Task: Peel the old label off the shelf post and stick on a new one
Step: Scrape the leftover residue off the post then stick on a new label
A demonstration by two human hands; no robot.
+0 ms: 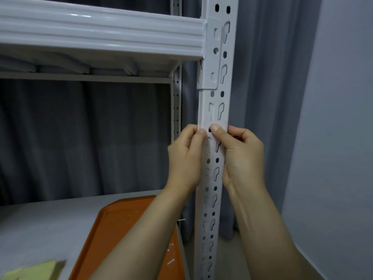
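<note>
The left hand [184,158] and right hand [242,156] flank the shelf post [203,110], a tray [121,229] on the shelf [40,229] below-left.

The left hand [184,158] and the right hand [242,158] are bare, with nothing worn on them. The left forearm [141,229] and the right forearm [262,229] are bare too, right down to the near edge. The thumbnails [214,127] are short and plain. Faint tendon lines mark the right wrist.
</note>
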